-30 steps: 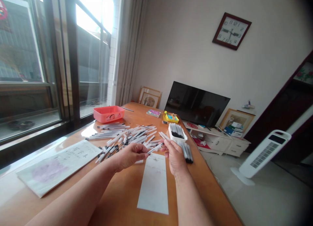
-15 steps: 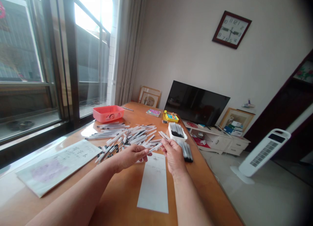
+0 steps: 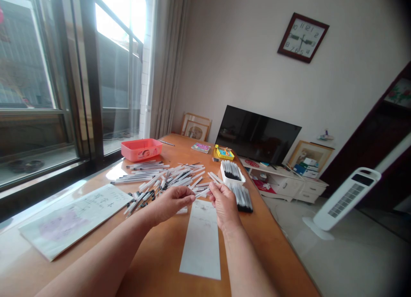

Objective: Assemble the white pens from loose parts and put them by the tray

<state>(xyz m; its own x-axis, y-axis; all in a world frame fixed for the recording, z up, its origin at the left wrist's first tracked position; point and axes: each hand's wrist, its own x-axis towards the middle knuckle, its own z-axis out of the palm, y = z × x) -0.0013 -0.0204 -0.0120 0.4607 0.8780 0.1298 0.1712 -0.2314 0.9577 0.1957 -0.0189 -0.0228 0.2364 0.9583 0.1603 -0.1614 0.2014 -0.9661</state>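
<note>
My left hand (image 3: 176, 201) has its thumb and fingers pinched at the left end of a translucent white pen barrel (image 3: 202, 194). At the other end of the barrel are the closed fingers of my right hand (image 3: 225, 205). Pale pen barrels (image 3: 214, 177) show just above the right fingers; I cannot tell whether the hand holds them. Below both hands lies a paper strip (image 3: 201, 245) with faint writing. Beyond them spreads a loose pile of pen parts (image 3: 181, 177). A white box of upright black-tipped pens (image 3: 231, 177) and a bundle of pens (image 3: 243, 197) are right of my right hand.
A red plastic bin (image 3: 141, 149) stands at the far left of the wooden table (image 3: 154, 262). A writing booklet (image 3: 77, 218) lies at left. Farther back are a yellow box (image 3: 224, 152) and a colourful booklet (image 3: 201, 147). The table's right edge runs beside my right forearm.
The hands stay close together around the pen barrel, with only slight finger movement. My right hand has shifted slightly left. The view has moved a little; the table items look the same.
</note>
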